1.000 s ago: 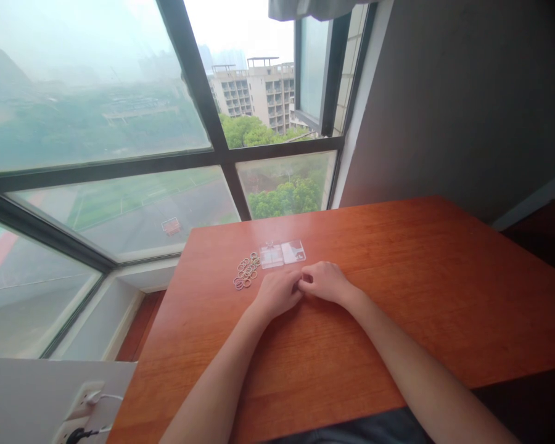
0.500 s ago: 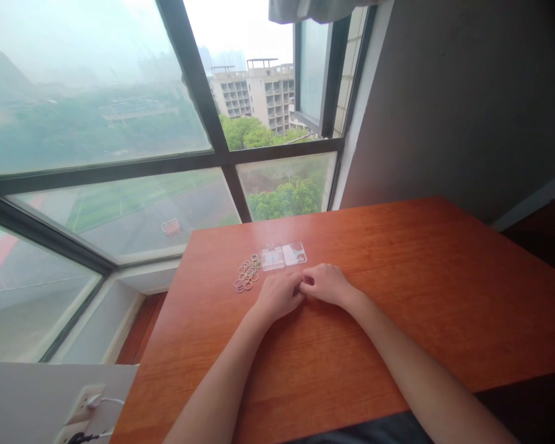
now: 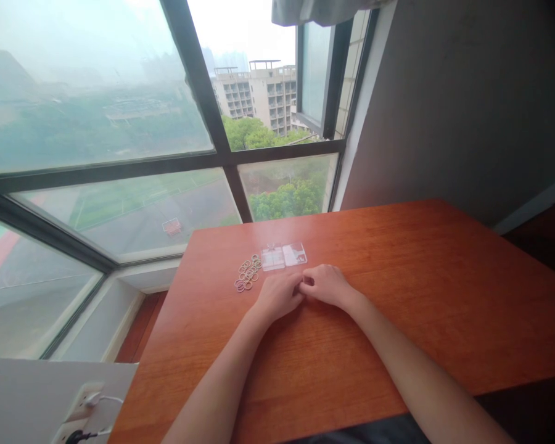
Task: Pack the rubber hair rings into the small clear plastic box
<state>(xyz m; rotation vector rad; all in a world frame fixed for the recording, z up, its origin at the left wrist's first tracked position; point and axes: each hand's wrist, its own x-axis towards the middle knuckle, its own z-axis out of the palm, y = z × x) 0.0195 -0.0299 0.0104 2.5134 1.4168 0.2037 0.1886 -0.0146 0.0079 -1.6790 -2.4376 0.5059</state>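
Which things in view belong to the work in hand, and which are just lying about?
Likely part of the work:
- left hand and right hand, close together; anything held is hidden
- loose rings, piled beside the case
- clear case, lying open

Probably just there:
- white plug
- black plug
- curtain

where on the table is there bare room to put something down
The widest bare patch of the table lies to the right of the right hand and right forearm. A smaller one lies between the right forearm and left forearm. It is crowded just past the left hand, where the rings lie beside the clear case.
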